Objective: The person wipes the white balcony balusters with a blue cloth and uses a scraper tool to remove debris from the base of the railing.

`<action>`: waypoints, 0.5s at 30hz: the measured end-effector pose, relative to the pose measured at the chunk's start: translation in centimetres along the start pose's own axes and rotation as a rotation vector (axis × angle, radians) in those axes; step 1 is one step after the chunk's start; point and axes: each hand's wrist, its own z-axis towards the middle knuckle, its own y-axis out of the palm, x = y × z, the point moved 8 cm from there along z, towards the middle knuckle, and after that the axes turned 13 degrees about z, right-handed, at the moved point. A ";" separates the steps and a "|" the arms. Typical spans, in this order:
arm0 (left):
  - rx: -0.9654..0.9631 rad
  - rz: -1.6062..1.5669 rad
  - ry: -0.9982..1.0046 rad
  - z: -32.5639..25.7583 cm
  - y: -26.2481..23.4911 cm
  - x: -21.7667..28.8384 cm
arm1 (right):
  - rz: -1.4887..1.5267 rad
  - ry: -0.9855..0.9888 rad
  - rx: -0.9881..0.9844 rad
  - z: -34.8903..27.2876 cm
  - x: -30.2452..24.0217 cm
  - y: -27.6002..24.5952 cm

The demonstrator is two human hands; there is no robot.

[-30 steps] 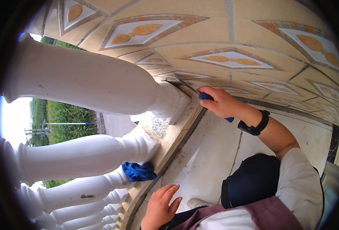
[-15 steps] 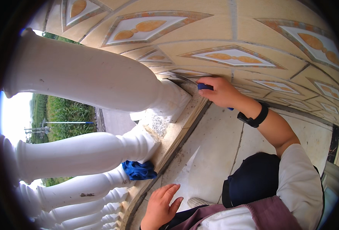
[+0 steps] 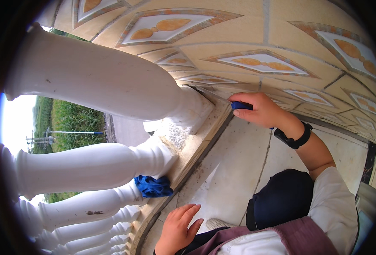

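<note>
"Both the right hand (image 3: 258, 110) and the left hand (image 3: 179, 227) show; what do they hold?"

"The right is curled round a blue-handled tool (image 3: 242, 106); the left hangs half open, with nothing visible in it."

"Which step is this?"

"Probably scraping at the corner where the ledge (image 3: 220, 117) meets the tiled wall (image 3: 234, 38). I'd say the next move calls for a firm grip and a careful angle; the blade is too faint to tell whether it touches."

"And the tool's place?"

"Inside the right hand, well apart from the left, pointing left toward the foot of the near white post (image 3: 98, 80). A blue cloth (image 3: 153, 186) lies farther left on the ledge."
</note>
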 end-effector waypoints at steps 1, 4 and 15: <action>-0.004 -0.001 0.000 0.0 0.0 0.1 | -0.069 -0.138 0.051 -0.1 -0.9 0.3; -0.006 0.012 0.010 0.6 0.6 -0.1 | -0.171 -0.193 0.034 -0.7 -1.1 1.7; -0.039 -0.022 0.000 1.3 1.4 -0.3 | -0.387 -0.315 0.126 -4.0 4.5 7.0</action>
